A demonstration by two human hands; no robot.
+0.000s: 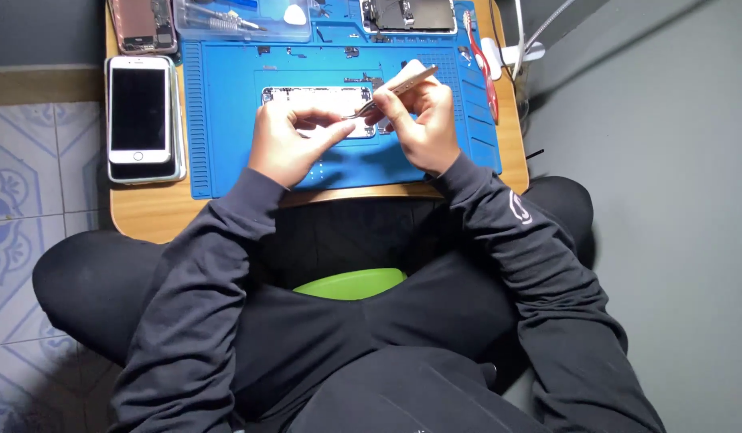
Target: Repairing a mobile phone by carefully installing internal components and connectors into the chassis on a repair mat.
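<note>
An opened phone body (315,98) lies in the middle of a blue work mat (227,136) on a small wooden table. My right hand (423,120) grips metal tweezers (399,84), whose tips point down-left toward the phone's right part. My left hand (287,140) rests on the phone's lower edge, its index finger stretched toward the tweezer tips. Whether the tweezers hold a part is too small to tell.
A stack of white-fronted phones (140,112) lies left of the mat. A clear plastic tool box (243,20), another opened phone (142,24) and a screen assembly (409,14) sit at the back. A red-handled tool (487,76) lies along the mat's right side. A green stool (351,282) shows between my legs.
</note>
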